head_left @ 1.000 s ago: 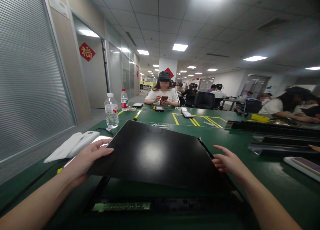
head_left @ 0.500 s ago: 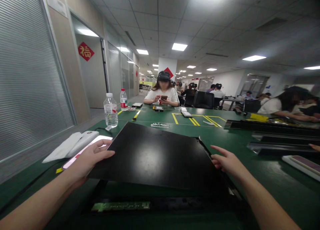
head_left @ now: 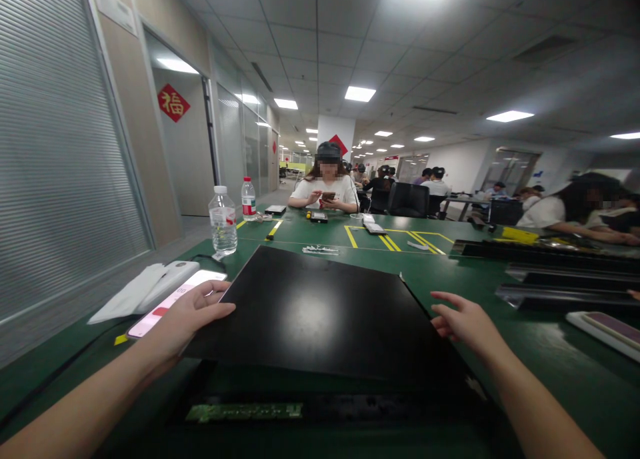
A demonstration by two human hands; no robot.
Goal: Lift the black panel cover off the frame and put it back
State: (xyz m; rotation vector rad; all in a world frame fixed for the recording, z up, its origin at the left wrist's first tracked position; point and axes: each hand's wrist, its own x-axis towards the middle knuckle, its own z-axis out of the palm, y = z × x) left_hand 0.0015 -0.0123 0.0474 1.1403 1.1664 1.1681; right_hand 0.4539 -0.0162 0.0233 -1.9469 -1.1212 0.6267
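A black, flat, glossy screen panel (head_left: 310, 312) is tilted over the table, its left side raised. My left hand (head_left: 200, 309) is closed on its left edge, thumb on top and fingers beneath. Close to the right edge is my right hand (head_left: 460, 319), fingers apart and slightly bent, holding nothing; whether a fingertip touches the edge I cannot tell. Under the panel lies a dark frame (head_left: 360, 406), mostly in shadow. A green circuit board strip (head_left: 245, 412) shows along its near side.
On the left are a lit phone (head_left: 170, 306), a white device (head_left: 173, 279) and a water bottle (head_left: 223, 222). Black strips (head_left: 560, 296) and another phone (head_left: 613, 329) lie on the right of the green table (head_left: 540, 359). A person (head_left: 327, 189) sits opposite.
The panel has shifted slightly and now covers more of the frame's right side. My right hand has moved a little right, away from the edge. My left hand keeps its hold.
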